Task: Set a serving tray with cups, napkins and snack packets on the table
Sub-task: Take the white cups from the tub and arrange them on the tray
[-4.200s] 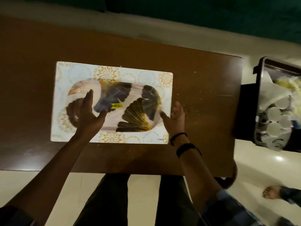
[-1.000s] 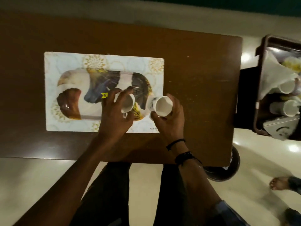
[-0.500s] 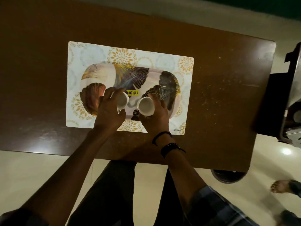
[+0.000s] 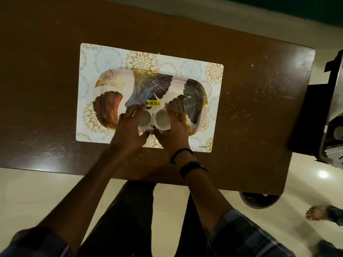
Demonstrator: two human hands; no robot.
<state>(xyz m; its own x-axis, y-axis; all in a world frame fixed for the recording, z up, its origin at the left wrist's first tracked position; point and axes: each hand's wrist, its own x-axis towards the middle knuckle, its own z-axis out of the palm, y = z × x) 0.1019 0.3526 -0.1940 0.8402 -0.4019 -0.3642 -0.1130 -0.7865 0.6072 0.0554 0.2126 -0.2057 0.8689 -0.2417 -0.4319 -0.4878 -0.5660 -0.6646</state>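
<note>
- The left hand (image 4: 130,127) is wrapped around the left cup (image 4: 145,118), with the fingers curled over its far side and the thumb near the bottom edge.
- The right hand (image 4: 174,127) is wrapped the same way around the right cup (image 4: 161,119), so each hand is closed on its own cup.
- The two cups sit side by side between the hands, so close that they look like they touch (I think this is to keep them neat and leave room for the other things).
- Both cups stand open side up on the near part of the tray (image 4: 111,93), just in front of the fingertips' reach to the yellow sticker (image 4: 153,103).
- I guess the hands hold on to keep the cups steady while they settle, because the tray looks smooth and slippery.
- The cups are small, round and white, and they look hard and shiny like a mug.
- The tray is a long shape with round corners and has big fan leaves drawn in gold, brown and dark blue.
- Under the tray lies a flat mat (image 4: 104,58) with pale flower rings, and it rests on the brown table (image 4: 259,108).
- The table is dark and a bit dusty to the right of the right hand.
- No napkins or snack packets are on the tray yet, so the job looks only started.
</note>
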